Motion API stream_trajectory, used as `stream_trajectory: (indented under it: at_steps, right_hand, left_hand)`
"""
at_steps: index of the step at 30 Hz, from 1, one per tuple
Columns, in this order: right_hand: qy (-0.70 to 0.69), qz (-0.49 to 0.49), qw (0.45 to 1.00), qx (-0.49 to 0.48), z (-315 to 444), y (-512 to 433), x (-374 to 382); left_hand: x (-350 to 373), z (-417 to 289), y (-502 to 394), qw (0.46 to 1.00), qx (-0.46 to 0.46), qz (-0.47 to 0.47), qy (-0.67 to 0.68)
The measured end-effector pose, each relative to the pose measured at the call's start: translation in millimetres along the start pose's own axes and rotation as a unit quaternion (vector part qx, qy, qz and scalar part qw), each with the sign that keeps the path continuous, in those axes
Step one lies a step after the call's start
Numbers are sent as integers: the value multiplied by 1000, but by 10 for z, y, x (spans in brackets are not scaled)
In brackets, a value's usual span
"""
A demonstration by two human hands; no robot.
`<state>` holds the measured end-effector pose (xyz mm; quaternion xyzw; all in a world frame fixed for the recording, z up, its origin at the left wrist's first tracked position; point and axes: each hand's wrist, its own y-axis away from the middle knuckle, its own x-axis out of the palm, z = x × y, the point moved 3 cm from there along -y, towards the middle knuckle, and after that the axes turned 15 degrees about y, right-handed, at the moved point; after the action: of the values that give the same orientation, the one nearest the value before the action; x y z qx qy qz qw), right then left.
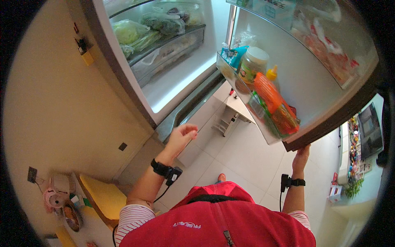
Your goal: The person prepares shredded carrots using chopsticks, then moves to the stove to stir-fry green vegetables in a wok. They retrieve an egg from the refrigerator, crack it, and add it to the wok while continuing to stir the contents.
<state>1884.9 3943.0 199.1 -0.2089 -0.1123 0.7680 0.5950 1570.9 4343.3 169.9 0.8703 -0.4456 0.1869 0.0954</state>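
Note:
My right hand [301, 156] is at the lower corner of the open refrigerator door [331, 122], its fingers partly hidden behind the edge. My left hand [182, 138] hovers before the refrigerator's bottom front edge, fingers loosely curled and nothing seen in it. The lower door bin [262, 131] holds a lidded jar [253, 63], an orange package [271, 98], a blue packet [233, 56] and a yellow-capped squeeze bottle [272, 73]. Inside the lit compartment, bagged vegetables [129, 31] lie on a shelf above a clear drawer [169, 57].
At lower left are a yellow-seated chair [103, 193] and a pink fan [55, 199]. Beyond the door gap stands a small white table [239, 106] on the tiled floor [243, 151]. A television [370, 131] and a green plant [354, 188] are at right.

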Motion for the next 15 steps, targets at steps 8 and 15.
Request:
stream_trajectory:
  at_steps: [8,15]
  right_hand:
    - [-87,1,994,72,-767,-776,-222]
    - [-75,40,994,68,-874,-1098,-260]
  left_hand:
    - [-674,-922,-1535,896,156,-271,315]
    - [-1361,-1167,-1939,775,261,-370,442]
